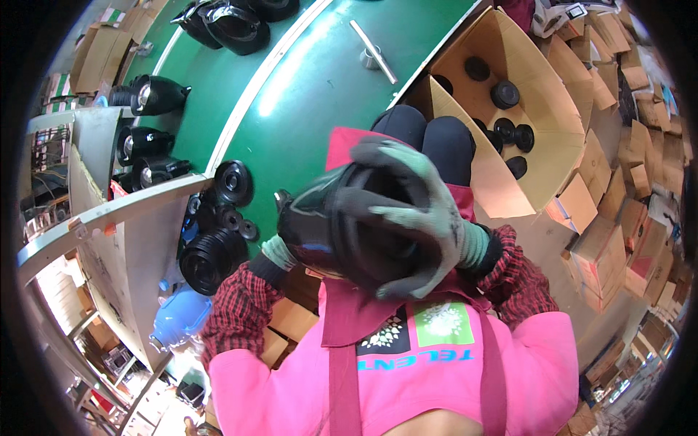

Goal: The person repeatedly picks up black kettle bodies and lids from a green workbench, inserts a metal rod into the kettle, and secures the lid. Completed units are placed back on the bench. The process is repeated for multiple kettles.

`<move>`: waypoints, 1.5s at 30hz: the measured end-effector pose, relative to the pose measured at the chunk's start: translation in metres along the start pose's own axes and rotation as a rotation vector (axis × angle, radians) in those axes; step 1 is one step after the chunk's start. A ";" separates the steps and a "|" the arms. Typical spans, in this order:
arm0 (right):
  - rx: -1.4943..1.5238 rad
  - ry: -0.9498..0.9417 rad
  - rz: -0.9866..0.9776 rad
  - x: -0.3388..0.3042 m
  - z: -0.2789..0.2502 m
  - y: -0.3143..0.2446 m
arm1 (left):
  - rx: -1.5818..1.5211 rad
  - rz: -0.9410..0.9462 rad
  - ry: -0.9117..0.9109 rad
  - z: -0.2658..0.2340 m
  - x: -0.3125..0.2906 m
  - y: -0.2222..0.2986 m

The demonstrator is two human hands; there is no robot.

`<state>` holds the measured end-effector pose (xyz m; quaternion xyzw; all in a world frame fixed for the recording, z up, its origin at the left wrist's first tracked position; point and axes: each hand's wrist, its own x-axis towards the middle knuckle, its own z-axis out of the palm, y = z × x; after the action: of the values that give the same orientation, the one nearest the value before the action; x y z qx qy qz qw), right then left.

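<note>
In front of my chest is a glossy black rounded housing (307, 227) with a thick black ring-shaped part (347, 251) at its right end. My right hand (436, 211), in a grey-green work glove, is wrapped over that round part, fingers curved across its face and rim, slightly blurred. Under the housing's left side is my left hand (278, 254); its glove cuff shows, while the housing hides its fingers as it supports the piece. Left of it, on the green table (305, 109), lie several black ring parts (233, 183) and a stack of black discs (211, 261).
An open cardboard box (538, 171) with several black round caps (504, 94) stands at the right. A metal rod on a round base (373, 54) is on the table. More glossy black housings (160, 94) line the far left. A blue jug (180, 317) is beside my left sleeve.
</note>
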<state>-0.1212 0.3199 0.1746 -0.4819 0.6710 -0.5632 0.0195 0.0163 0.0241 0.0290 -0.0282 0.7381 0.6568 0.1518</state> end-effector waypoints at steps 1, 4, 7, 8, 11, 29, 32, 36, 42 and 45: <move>0.126 0.188 0.141 -0.007 0.006 0.005 | 0.020 0.054 0.112 -0.006 0.009 0.021; 0.862 0.605 0.884 -0.021 0.015 0.027 | 0.450 0.480 0.262 -0.015 0.044 0.116; 1.170 0.584 0.972 -0.046 0.018 0.049 | 1.017 0.726 0.059 0.001 0.059 0.177; 1.079 0.559 0.875 -0.056 0.026 0.053 | 0.635 0.472 0.066 0.001 0.054 0.161; 0.630 0.403 0.445 -0.054 0.023 0.044 | 0.013 0.116 0.231 -0.002 0.039 0.116; 0.427 0.417 0.404 -0.042 0.010 0.020 | 0.206 0.227 -0.144 -0.014 0.053 0.058; -0.010 0.169 0.130 -0.020 -0.007 -0.013 | 0.114 -0.008 -0.338 -0.022 0.020 -0.032; 0.367 0.448 0.159 -0.045 0.012 0.036 | 0.167 0.134 0.050 -0.018 0.056 0.063; 1.215 0.497 0.900 -0.037 -0.012 0.074 | 0.918 0.744 -0.008 0.000 0.090 0.212; 0.677 0.615 0.466 -0.027 0.002 0.034 | 0.188 0.203 0.189 -0.034 0.070 0.114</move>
<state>-0.1262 0.3332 0.1334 -0.0980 0.5155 -0.8452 0.1012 -0.0843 0.0170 0.1239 -0.0009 0.8063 0.5913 0.0165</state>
